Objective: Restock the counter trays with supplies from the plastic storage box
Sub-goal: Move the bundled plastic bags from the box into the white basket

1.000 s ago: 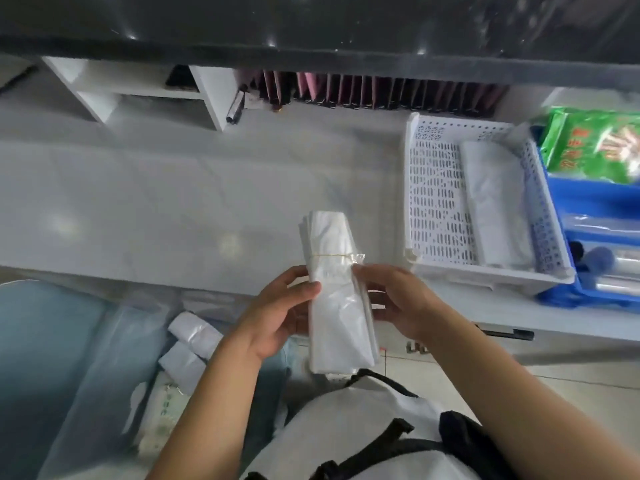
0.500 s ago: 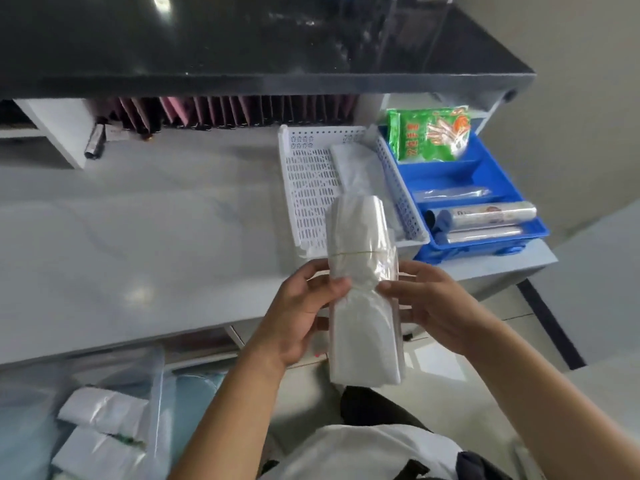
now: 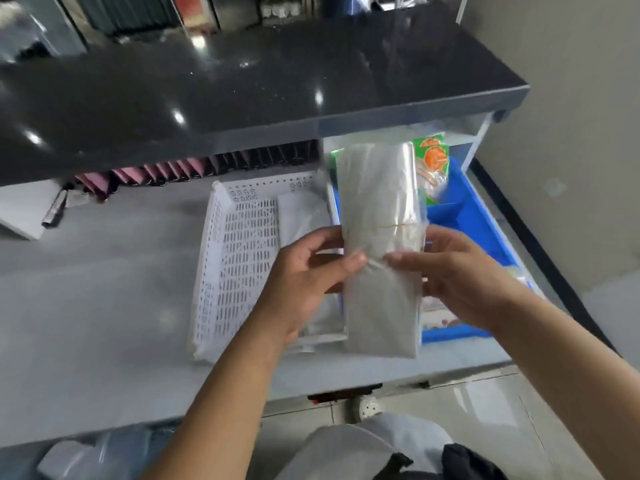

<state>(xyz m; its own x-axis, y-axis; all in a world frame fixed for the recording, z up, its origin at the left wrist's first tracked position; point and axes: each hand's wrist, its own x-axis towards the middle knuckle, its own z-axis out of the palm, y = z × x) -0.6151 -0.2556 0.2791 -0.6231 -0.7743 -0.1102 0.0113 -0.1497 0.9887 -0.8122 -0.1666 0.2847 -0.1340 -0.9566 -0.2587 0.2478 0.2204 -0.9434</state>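
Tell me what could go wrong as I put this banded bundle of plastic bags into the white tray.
The bundle of plastic bags is slick, and both hands, left hand and right hand, grip only its middle, so it might slip. The rubber band looks thin and could snap or slide off. It hangs over the white tray and blue tray border, so it may land wrongly.
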